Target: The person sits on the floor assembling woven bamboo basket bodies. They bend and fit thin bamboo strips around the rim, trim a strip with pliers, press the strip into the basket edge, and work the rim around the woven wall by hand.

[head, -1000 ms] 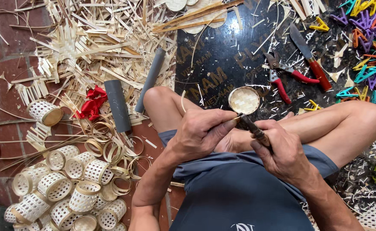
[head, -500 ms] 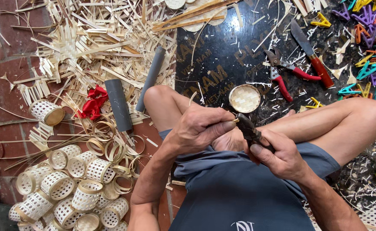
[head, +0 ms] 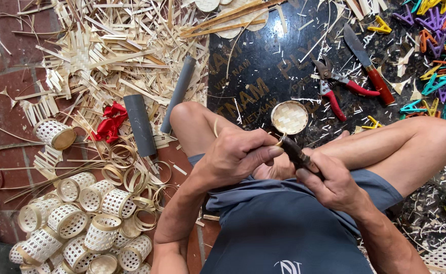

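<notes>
The person sits cross-legged on the floor. The right hand has its grip closed around a dark-handled knife. The left hand pinches a thin pale bamboo strip against the blade, just above the lap. A small round woven bamboo lid lies near on the black board. Red-handled cutters lie beside it. Little woven bamboo baskets sit in a heap to the left.
</notes>
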`<act>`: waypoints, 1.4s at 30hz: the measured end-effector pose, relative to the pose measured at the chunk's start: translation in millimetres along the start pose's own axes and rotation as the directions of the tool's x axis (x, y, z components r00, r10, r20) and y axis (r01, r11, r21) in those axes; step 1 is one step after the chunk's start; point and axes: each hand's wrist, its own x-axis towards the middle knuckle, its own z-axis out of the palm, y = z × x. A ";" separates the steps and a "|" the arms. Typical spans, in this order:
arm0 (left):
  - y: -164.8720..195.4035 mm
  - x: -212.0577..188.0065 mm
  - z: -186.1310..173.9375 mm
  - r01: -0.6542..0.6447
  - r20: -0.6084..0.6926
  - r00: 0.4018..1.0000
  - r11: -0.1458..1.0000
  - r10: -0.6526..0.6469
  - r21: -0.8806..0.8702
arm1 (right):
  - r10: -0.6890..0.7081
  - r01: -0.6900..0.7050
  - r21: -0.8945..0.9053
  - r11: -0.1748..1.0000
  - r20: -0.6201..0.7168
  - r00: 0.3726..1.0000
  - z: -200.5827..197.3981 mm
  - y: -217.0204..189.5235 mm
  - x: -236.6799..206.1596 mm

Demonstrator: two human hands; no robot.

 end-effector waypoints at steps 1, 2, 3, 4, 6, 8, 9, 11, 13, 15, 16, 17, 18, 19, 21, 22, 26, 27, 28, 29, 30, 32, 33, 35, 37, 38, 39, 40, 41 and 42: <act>-2.2 -1.7 -0.8 -0.009 0.027 1.000 0.999 0.010 -0.033 | 0.072 -0.079 0.134 0.988 0.055 0.996 1.1 2.0 -2.7; -4.6 -3.3 -0.7 0.008 0.034 0.999 0.998 -0.006 -0.058 | 0.070 -0.075 0.098 0.992 0.046 0.996 2.1 3.3 -5.0; -6.8 -5.9 -0.1 0.024 0.041 0.999 0.996 -0.020 -0.084 | 0.070 -0.072 0.060 0.996 0.037 0.997 2.4 3.6 -7.8; -9.4 -7.6 1.1 0.034 0.051 0.998 0.993 -0.029 -0.112 | 0.069 -0.069 0.018 0.997 0.023 0.997 2.3 5.2 -8.3; -15.5 -8.3 5.7 0.027 -0.030 0.999 1.000 -0.027 0.005 | -0.057 0.058 -0.151 0.987 0.010 0.998 -3.0 13.9 -4.5; -22.7 -6.1 9.1 0.046 -0.098 0.994 0.999 -0.047 -0.004 | -0.212 0.176 -0.388 0.905 -0.051 0.976 -21.2 35.5 7.7; -26.1 -5.4 9.1 0.067 -0.128 0.989 0.995 -0.075 -0.067 | -0.314 0.221 -0.532 0.817 -0.090 0.945 -33.1 53.2 18.4; -30.0 -9.4 5.0 0.067 -0.150 0.984 0.983 -0.093 -0.174 | -0.238 -0.038 -0.749 0.661 -0.257 0.937 -70.5 95.3 38.2; -30.1 -19.8 -2.8 0.014 -0.156 0.986 0.964 -0.057 -0.267 | -0.090 -0.267 -0.753 0.602 -0.396 0.914 -116.4 139.6 52.6; -28.8 -28.8 -7.8 -0.035 -0.203 0.978 0.932 -0.042 -0.360 | -0.068 -0.342 -0.802 0.489 -0.426 0.902 -157.2 177.7 60.3; -27.6 -32.5 -9.0 -0.052 -0.226 0.973 0.913 -0.045 -0.405 | -0.052 -0.376 -0.819 0.434 -0.439 0.897 -172.2 192.7 61.5; -26.5 -33.8 -8.6 -0.116 -0.263 0.965 0.869 -0.017 -0.481 | -0.029 -0.404 -0.828 0.389 -0.450 0.893 -185.2 204.5 62.2; -25.7 -33.4 -7.5 -0.179 -0.306 0.952 0.816 0.004 -0.549 | -0.005 -0.427 -0.836 0.345 -0.456 0.890 -195.2 213.6 63.1; -24.7 -32.1 -6.2 -0.240 -0.350 0.937 0.757 0.015 -0.608 | 0.020 -0.445 -0.843 0.303 -0.461 0.887 -198.9 218.2 62.1; -22.9 -26.3 -4.1 -0.389 -0.437 0.894 0.657 0.099 -0.646 | -0.037 -0.405 -0.877 0.259 -0.428 0.903 -202.7 222.2 61.3; -22.4 -22.2 -3.7 -0.456 -0.483 0.866 0.599 0.130 -0.658 | -0.060 -0.383 -0.893 0.234 -0.407 0.911 -201.2 222.7 61.5; -29.5 -0.2 -4.9 -0.591 -0.575 0.801 0.378 0.167 -0.713 | -0.234 -0.325 -0.891 0.318 -0.406 0.883 -176.8 203.0 65.2; -31.9 2.8 -1.6 -0.609 -0.606 0.786 0.327 0.126 -0.723 | -0.133 -0.299 -0.764 0.572 -0.445 0.885 -160.9 191.2 62.9; -34.9 6.9 2.6 -0.636 -0.635 0.765 0.268 0.102 -0.723 | -0.036 -0.271 -0.574 0.773 -0.466 0.884 -148.9 175.8 61.6; -38.7 12.6 7.5 -0.637 -0.635 0.767 0.233 0.095 -0.735 | 0.166 -0.251 -0.163 0.954 -0.410 0.897 -133.3 158.2 57.4; -41.8 15.3 14.7 -0.634 -0.631 0.771 0.192 0.084 -0.749 | 0.326 -0.249 0.287 0.925 -0.264 0.908 -111.1 139.0 46.9; -45.5 16.9 30.0 -0.618 -0.616 0.785 0.146 0.065 -0.773 | 0.248 -0.026 0.661 0.750 -0.244 0.937 -76.4 102.2 26.1; -47.7 17.6 36.3 -0.613 -0.610 0.789 0.144 0.069 -0.777 | 0.206 0.066 0.692 0.719 -0.303 0.931 -67.0 86.7 16.6; -51.4 17.7 43.7 -0.605 -0.604 0.795 0.131 0.047 -0.786 | 0.154 0.217 0.724 0.655 -0.409 0.900 -56.5 65.4 0.4; -54.9 16.9 49.1 -0.588 -0.592 0.806 0.100 -0.005 -0.802 | 0.158 0.291 0.727 0.622 -0.480 0.863 -55.2 55.7 -13.2; -56.5 16.4 52.0 -0.578 -0.581 0.814 0.079 -0.027 -0.812 | 0.161 0.311 0.746 0.588 -0.484 0.860 -56.5 55.4 -16.1; -57.6 15.6 55.5 -0.556 -0.558 0.829 0.053 -0.048 -0.830 | 0.164 0.330 0.765 0.554 -0.489 0.857 -58.5 55.0 -19.5; -58.6 13.9 59.7 -0.533 -0.533 0.843 0.027 -0.072 -0.846 | 0.157 0.346 0.802 0.487 -0.470 0.869 -60.8 55.8 -20.2; -59.4 11.9 63.5 -0.506 -0.511 0.858 0.078 -0.048 -0.859 | 0.148 0.359 0.835 0.417 -0.452 0.880 -63.4 55.0 -20.5; -60.5 9.6 67.0 -0.480 -0.487 0.873 0.130 -0.023 -0.867 | 0.108 0.332 0.813 0.478 -0.429 0.897 -66.7 52.8 -20.2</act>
